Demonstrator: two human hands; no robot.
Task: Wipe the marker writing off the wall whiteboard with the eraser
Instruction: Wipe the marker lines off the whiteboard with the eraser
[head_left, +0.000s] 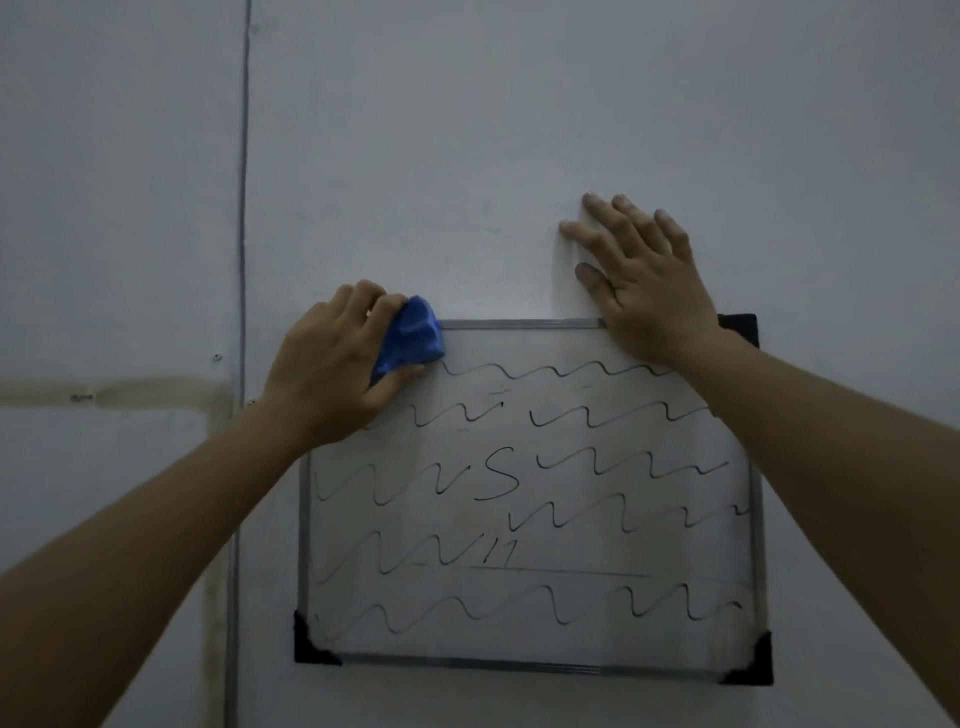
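A small whiteboard (571, 644) with a grey frame and black corner caps hangs on the wall. Several rows of wavy black marker lines (597, 467) cover it. My left hand (332, 369) grips a blue eraser (413, 338) and presses it against the board's top left corner. My right hand (644, 291) lies flat with fingers spread, its palm over the board's top edge near the right corner and its fingers on the wall above.
The pale grey wall (519, 130) surrounds the board. A thin vertical seam (241, 208) runs down the wall left of the board. A brownish stain band (130, 392) crosses the wall at the left.
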